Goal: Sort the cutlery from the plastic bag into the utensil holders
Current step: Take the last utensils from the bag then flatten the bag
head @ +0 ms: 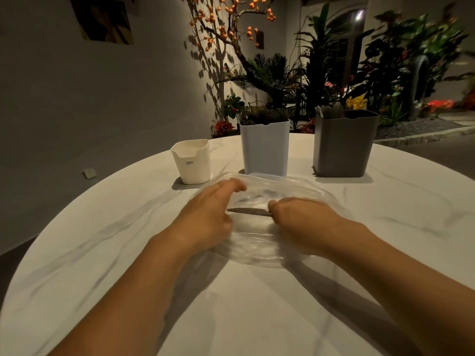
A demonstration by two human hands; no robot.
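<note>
While the left hand (205,217) rests flat on the blurred plastic bag (259,242), the right hand's (303,222) grip curls around a half-hidden knife (248,211).

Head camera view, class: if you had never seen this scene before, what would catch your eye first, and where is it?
Both hands meet at the table's centre over a crumpled clear plastic bag; the right hand grips a knife pointing toward the left hand, which rests on the bag. Behind stand three holders in a row: a short white one on the left, a taller pale one in the middle, and a grey one on the right.
</note>
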